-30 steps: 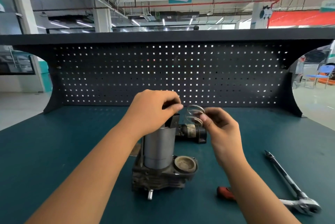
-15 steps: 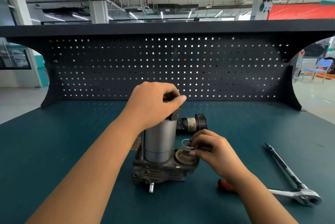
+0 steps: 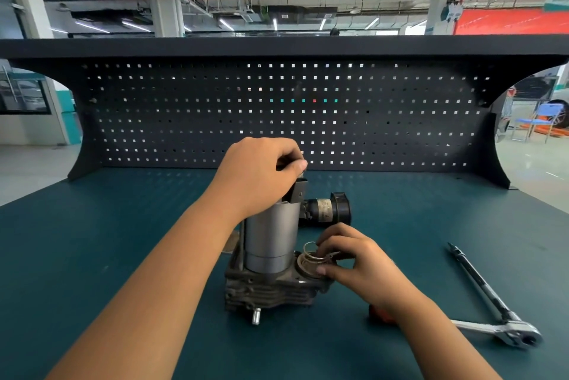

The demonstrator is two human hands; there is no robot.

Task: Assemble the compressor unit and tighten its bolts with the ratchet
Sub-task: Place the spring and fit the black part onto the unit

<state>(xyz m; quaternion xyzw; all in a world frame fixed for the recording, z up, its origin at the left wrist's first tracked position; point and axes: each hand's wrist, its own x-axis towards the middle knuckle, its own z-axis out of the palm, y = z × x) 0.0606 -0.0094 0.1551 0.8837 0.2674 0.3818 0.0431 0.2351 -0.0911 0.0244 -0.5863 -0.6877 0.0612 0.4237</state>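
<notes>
One head-worn, wide-angle view, facing forward and down.
It looks from the person's eye height across the teal desk (image 3: 92, 256) to the pegboard (image 3: 184, 121) at its back, close above the compressor unit (image 3: 271, 256) at lower centre. The hall ceiling (image 3: 308, 4) fills the top band.

My left hand (image 3: 258, 176) and right hand (image 3: 360, 262) are bare, as are my left forearm (image 3: 172, 272) and right forearm (image 3: 431, 327), uncovered from the wrists back to the near edge of the bench (image 3: 92, 256), the left thumbnail (image 3: 301, 166) trimmed short.
</notes>
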